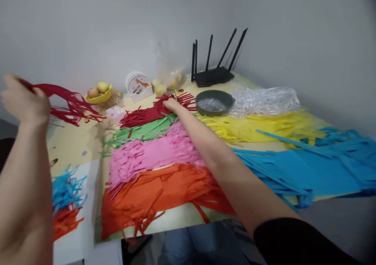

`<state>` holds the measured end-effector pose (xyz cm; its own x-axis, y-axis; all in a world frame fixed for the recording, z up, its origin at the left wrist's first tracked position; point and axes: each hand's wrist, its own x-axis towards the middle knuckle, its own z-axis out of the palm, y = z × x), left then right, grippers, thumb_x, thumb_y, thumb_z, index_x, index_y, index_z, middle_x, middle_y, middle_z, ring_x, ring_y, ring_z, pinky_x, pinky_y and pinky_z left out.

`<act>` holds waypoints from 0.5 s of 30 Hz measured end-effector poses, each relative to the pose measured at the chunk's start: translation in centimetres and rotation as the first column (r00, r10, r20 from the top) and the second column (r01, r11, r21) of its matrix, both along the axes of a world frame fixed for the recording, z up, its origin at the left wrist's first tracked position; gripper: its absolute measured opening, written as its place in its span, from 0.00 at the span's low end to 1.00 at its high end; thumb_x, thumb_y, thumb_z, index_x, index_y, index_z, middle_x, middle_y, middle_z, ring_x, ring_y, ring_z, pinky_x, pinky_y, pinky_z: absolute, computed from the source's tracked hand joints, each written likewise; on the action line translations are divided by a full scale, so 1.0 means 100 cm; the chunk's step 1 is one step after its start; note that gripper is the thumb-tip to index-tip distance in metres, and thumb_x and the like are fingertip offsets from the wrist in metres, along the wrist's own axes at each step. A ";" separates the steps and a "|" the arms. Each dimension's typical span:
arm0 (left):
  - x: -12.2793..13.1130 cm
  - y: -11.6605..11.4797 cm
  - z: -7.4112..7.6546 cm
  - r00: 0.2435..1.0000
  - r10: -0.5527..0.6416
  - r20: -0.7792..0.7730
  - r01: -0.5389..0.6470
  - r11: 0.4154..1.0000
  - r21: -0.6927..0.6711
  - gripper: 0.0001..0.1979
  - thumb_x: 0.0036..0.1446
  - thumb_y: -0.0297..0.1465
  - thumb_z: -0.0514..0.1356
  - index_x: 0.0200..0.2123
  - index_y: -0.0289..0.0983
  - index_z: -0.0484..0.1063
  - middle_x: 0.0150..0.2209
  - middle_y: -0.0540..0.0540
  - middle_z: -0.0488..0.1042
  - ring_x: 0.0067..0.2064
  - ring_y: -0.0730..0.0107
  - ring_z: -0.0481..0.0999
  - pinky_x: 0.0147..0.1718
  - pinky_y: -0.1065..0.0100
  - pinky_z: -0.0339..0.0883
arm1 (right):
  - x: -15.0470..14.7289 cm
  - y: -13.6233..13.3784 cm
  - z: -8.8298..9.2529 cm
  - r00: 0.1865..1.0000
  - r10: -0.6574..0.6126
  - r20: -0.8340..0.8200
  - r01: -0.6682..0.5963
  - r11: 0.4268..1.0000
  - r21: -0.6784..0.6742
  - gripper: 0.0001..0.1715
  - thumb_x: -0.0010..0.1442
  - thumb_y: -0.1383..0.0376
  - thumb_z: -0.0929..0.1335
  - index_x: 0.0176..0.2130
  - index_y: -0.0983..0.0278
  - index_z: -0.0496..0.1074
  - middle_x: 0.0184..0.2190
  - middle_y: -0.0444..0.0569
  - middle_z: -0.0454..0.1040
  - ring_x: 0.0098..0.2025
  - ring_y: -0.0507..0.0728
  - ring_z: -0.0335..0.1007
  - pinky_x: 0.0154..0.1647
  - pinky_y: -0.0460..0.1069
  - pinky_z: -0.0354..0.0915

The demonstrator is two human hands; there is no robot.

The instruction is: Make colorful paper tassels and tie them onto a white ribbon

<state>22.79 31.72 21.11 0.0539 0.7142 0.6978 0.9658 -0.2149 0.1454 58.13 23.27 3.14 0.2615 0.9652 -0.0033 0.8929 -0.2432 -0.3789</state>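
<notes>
My left hand (26,96) is raised at the far left, its fingers closed on a dark red fringed paper strip (63,98) that hangs out to the right. My right hand (172,103) reaches across the table and rests on the dark red fringed paper stack (143,116); its fingertips are partly hidden, so I cannot tell whether they grip it. Nearer to me lie green fringed paper (143,132), pink fringed paper (158,150) and orange fringed paper (173,186). To the right are yellow fringed paper (243,128) and blue fringed paper (317,169).
A black router (214,77) with upright antennas stands at the back, behind a dark round bowl (214,102) and clear plastic strands (264,100). A yellow fruit bowl (99,99) and a white giraffe holder (138,87) are back left. Blue shreds (69,190) lie front left.
</notes>
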 end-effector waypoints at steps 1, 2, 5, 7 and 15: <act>0.000 -0.018 0.002 0.997 0.081 -0.013 -0.081 0.996 -0.020 0.17 0.63 0.26 0.54 0.53 0.22 0.67 0.51 0.36 0.78 0.54 0.55 0.74 0.56 0.49 0.66 | -0.005 -0.008 0.006 1.000 0.015 -0.004 -0.015 1.000 0.009 0.21 0.67 0.57 0.69 0.54 0.68 0.72 0.52 0.55 0.74 0.51 0.59 0.74 0.52 0.57 0.73; 0.002 -0.039 0.001 0.993 0.102 -0.066 -0.106 0.992 -0.062 0.18 0.61 0.25 0.55 0.54 0.24 0.69 0.49 0.38 0.80 0.53 0.53 0.76 0.55 0.48 0.68 | -0.013 -0.018 0.012 0.999 0.033 -0.012 -0.032 0.999 0.025 0.20 0.68 0.58 0.68 0.51 0.70 0.74 0.50 0.57 0.76 0.51 0.60 0.75 0.53 0.57 0.72; 0.018 -0.103 -0.015 0.939 -0.056 -0.339 -0.022 0.975 -0.222 0.17 0.61 0.31 0.56 0.51 0.35 0.77 0.42 0.40 0.82 0.47 0.45 0.79 0.48 0.46 0.71 | -0.052 -0.059 0.030 0.991 0.132 -0.030 -0.127 0.983 0.135 0.25 0.71 0.55 0.63 0.47 0.73 0.78 0.47 0.62 0.79 0.52 0.63 0.75 0.57 0.55 0.68; 0.028 -0.140 -0.032 0.908 -0.135 -0.396 0.019 0.959 -0.283 0.16 0.62 0.34 0.55 0.46 0.38 0.80 0.38 0.39 0.81 0.43 0.45 0.80 0.43 0.51 0.72 | -0.083 -0.092 0.039 0.961 0.273 -0.035 -0.246 0.910 0.334 0.30 0.70 0.49 0.62 0.57 0.67 0.73 0.56 0.57 0.76 0.59 0.61 0.70 0.63 0.52 0.62; 0.019 -0.228 -0.079 0.719 -0.647 -0.256 0.447 0.711 -0.542 0.15 0.61 0.39 0.53 0.38 0.41 0.78 0.31 0.43 0.80 0.30 0.59 0.77 0.31 0.65 0.65 | -0.118 -0.180 0.052 0.709 0.696 0.110 -0.631 0.557 0.540 0.14 0.61 0.65 0.71 0.47 0.63 0.77 0.53 0.56 0.77 0.57 0.63 0.69 0.65 0.61 0.57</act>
<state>24.67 8.92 13.19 0.7296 0.6654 0.1577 0.6754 -0.7373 -0.0141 46.37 5.28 8.36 -0.4242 0.7213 0.5476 0.6674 0.6577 -0.3493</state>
